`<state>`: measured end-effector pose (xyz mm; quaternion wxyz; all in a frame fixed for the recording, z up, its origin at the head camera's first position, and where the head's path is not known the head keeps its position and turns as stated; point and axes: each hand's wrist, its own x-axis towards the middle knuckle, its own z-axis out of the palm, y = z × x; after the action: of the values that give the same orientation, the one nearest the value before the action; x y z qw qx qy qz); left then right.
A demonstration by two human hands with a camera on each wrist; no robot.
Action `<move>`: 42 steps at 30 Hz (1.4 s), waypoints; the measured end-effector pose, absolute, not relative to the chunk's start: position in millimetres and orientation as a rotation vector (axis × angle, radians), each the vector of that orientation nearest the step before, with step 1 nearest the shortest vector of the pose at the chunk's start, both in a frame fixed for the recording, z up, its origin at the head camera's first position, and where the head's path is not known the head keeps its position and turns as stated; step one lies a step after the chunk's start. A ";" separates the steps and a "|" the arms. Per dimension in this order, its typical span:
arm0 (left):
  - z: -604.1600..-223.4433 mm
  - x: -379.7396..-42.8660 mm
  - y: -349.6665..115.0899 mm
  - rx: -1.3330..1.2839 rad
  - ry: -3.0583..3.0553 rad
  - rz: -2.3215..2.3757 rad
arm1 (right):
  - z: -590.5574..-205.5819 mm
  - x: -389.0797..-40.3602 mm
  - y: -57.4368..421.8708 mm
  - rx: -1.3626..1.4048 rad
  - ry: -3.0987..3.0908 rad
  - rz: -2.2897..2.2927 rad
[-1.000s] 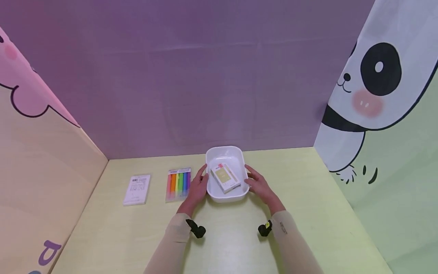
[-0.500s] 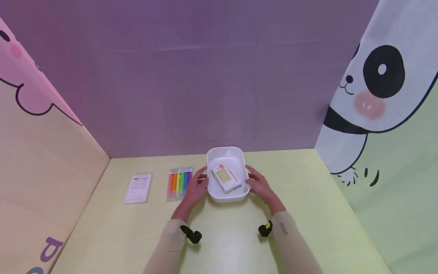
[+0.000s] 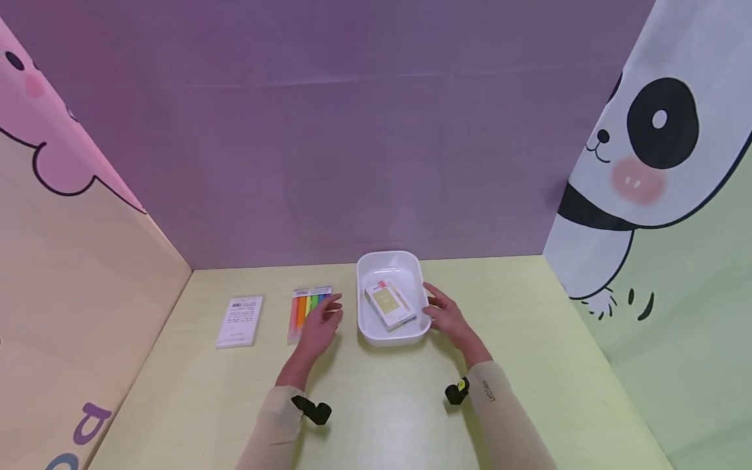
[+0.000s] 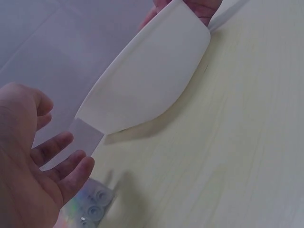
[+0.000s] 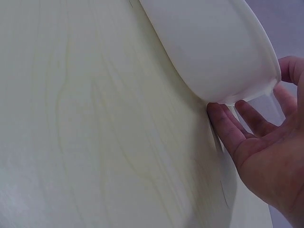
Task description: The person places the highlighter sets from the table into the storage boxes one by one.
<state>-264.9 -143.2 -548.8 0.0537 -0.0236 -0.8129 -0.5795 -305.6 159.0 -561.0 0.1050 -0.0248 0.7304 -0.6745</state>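
Observation:
A white plastic tray (image 3: 388, 340) stands on the table at the middle of the head view. Inside it lies a small white box (image 3: 390, 304) with a gold panel and a red mark. My right hand (image 3: 451, 323) rests its fingertips against the tray's right side; the right wrist view shows the fingers (image 5: 228, 128) fairly straight along the outer wall. To the left of the tray, apart from it, my left hand (image 3: 319, 334) has relaxed fingers and holds nothing. It partly covers a clear pack of rainbow-coloured markers (image 3: 301, 310).
A flat white packet (image 3: 239, 322) with printed text and a barcode lies left of the markers. Behind the table (image 3: 388, 405) rises a purple wall (image 3: 364, 143). Side panels carry a pink cartoon figure (image 3: 64, 163) and a panda (image 3: 640, 176).
My left hand has let go of the tray's left side and moved left, over the markers. The right hand stays at the tray, which keeps its place on the table.

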 end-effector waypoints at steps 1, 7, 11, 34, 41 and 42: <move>-548.5 -263.8 -145.7 -0.067 -2.475 -1.747 | -560.7 -305.4 159.0 -0.073 2.153 -1.990; -548.2 -255.9 -163.9 -0.007 -2.450 -1.725 | -560.0 -305.5 158.3 -0.060 2.159 -1.979; -550.4 -251.8 -174.0 0.048 -2.462 -1.649 | -560.1 -305.0 158.5 -0.040 2.161 -1.979; -563.5 -250.2 -179.8 0.370 -2.902 -1.026 | -564.6 -308.7 160.2 -0.038 2.126 -2.015; -571.1 -253.4 -174.0 0.456 -2.866 -0.942 | -563.1 -307.5 160.8 -0.059 2.126 -2.009; -572.4 -253.5 -173.1 0.467 -2.865 -0.933 | -562.9 -307.1 160.9 -0.062 2.128 -2.003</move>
<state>-253.5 -173.1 -572.4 0.0465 0.1531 -0.9386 -0.3056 -307.1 160.9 -562.9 0.1092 -0.0212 0.7237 -0.6811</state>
